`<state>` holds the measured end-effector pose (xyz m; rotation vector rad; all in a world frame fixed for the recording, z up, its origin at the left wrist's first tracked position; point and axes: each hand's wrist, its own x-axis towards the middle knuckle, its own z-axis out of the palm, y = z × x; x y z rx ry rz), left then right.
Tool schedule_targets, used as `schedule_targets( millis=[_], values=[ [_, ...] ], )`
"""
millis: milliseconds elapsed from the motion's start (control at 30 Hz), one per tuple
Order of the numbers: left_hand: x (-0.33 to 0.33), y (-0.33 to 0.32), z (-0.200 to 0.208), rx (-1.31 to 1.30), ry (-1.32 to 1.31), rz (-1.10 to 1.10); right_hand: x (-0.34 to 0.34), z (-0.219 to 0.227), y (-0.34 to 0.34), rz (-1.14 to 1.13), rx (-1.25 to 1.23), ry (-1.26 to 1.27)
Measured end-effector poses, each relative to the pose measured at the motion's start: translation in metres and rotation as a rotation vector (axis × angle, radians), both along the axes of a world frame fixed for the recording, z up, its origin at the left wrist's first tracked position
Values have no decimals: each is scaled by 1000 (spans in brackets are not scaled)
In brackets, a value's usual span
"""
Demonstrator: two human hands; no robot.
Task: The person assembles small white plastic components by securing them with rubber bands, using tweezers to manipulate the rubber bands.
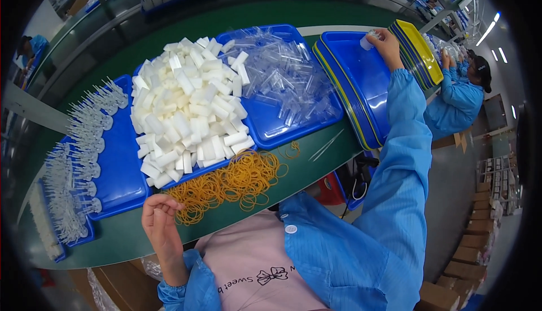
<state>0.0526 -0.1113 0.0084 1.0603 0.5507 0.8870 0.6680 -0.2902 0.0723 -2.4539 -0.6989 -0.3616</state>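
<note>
My right hand [386, 49] is stretched out over the top blue tray [353, 57] of a stack at the back right. Between its fingertips is a small white-and-clear piece [367, 41], partly covered by the fingers. My left hand [162, 226] is at the front edge of the table, fingers loosely bent and thumb apart, with nothing visible in it. Its fingertips are beside a loose heap of yellow-brown rubber bands [226, 184]. Behind the bands rises a pile of white foam blocks [189, 96]. Clear plastic pieces [282, 74] lie in a blue tray right of the foam.
Clear spiky plastic parts [73, 181] fill the left side of a blue tray [121, 158]. Tweezers [326, 145] lie on the green table [265, 198]. Yellow and blue trays [418, 51] are stacked at the far right, near a person in blue [460, 93].
</note>
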Motion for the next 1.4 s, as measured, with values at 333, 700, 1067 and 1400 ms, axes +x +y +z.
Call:
schedule_targets(
  millis=[333,700,1067,1400],
  values=[
    [-15,12,6,40,-11,143,14,-18,5,-157,80,-356],
    [-32,38,-7,66,-11,152,-239,41,3,662,416,79],
    [-46,92,1,773,786,302,-311,-19,43,795,218,106],
    [-41,136,-4,778,869,143,-277,-45,161,700,130,-273]
  ],
)
